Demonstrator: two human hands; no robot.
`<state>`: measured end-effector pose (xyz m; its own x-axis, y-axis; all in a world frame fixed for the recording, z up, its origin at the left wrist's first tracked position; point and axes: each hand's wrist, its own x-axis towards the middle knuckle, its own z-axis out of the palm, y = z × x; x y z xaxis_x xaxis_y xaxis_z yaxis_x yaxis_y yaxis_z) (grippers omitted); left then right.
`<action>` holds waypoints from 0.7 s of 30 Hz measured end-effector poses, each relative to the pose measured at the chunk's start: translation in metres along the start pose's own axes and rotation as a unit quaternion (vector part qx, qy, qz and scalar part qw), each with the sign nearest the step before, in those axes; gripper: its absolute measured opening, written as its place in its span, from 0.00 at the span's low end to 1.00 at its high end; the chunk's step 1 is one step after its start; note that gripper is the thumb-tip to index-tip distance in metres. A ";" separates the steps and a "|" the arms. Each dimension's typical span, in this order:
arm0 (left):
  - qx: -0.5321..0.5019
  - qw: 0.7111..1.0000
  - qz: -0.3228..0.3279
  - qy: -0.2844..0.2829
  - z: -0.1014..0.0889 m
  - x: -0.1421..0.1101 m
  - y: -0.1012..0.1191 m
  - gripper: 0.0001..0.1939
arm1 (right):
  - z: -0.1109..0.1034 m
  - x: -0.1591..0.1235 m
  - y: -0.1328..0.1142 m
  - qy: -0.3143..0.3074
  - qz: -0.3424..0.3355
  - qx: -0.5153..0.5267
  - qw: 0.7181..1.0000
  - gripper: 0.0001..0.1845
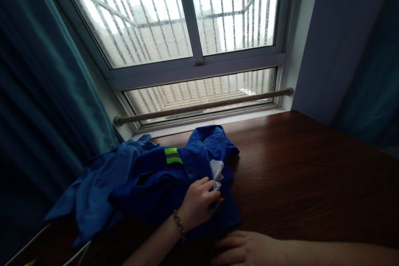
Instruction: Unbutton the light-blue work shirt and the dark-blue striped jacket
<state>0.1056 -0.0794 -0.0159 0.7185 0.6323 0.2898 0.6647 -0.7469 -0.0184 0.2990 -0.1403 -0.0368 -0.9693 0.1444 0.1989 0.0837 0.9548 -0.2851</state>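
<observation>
A dark blue work jacket (162,183) with a yellow-green and grey reflective strip (173,156) lies crumpled on the brown wooden table. My left hand (199,201), with a bead bracelet (178,225) on its wrist, is over the jacket and pinches the lower end of a crumpled white tissue-like piece (217,168). Whether that piece is loose or part of the jacket, I cannot tell. My right hand (245,248) rests low by the jacket's near edge, fingers stretched out, nothing seen in them. Its lower part is cut off by the frame.
Lighter blue cloth (102,178) lies left of the jacket. The wooden tabletop (305,174) extends to the right. Behind it are a barred window (193,16) and a horizontal rail (202,106). A teal curtain (62,83) hangs at left; white cables (77,253) run lower left.
</observation>
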 end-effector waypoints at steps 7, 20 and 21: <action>-0.065 0.990 0.122 -0.025 -0.008 -0.001 0.028 0.11 | 0.016 0.005 0.002 0.057 0.022 0.036 0.997 0.16; -0.111 0.968 0.215 -0.063 -0.014 -0.002 0.048 0.10 | 0.013 -0.014 -0.013 0.183 0.081 0.035 0.979 0.14; -0.119 0.968 0.212 -0.065 -0.015 -0.001 0.048 0.10 | 0.017 -0.015 -0.012 0.195 0.075 0.028 0.978 0.14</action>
<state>0.1333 -0.1193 -0.0025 0.9463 0.2681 0.1808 0.2501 -0.9612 0.1161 0.3088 -0.1580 -0.0521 -0.7845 0.3811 0.4893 0.1953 0.9006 -0.3883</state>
